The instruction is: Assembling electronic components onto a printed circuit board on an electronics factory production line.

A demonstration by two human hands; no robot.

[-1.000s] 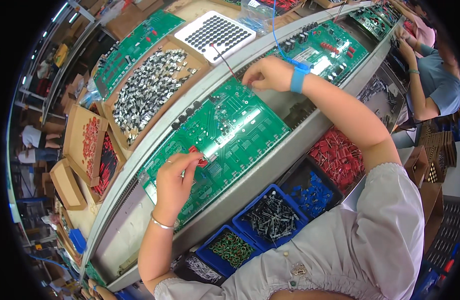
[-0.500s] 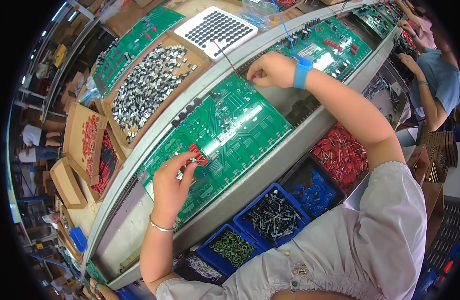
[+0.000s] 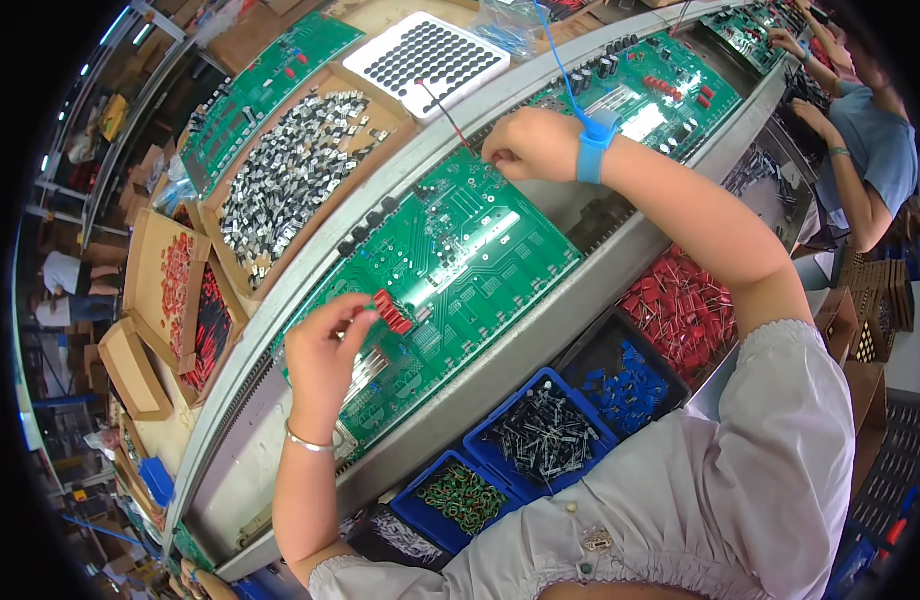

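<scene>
Large green printed circuit board (image 3: 450,270) flat on the conveyor worktop (image 3: 580,290) for access. Left hand (image 3: 320,360) grip pinching small red components (image 3: 392,311) over it; right hand (image 3: 530,143) grip clenched at far edge, steadying.

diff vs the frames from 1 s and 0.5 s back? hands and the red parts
The left hand has raised a few red components off the green circuit board; a second ago its fingers were pressed flat on it. The right hand, in its blue wrist strap, has stayed at the board's far edge. Board and blue bins look unshifted.
</scene>
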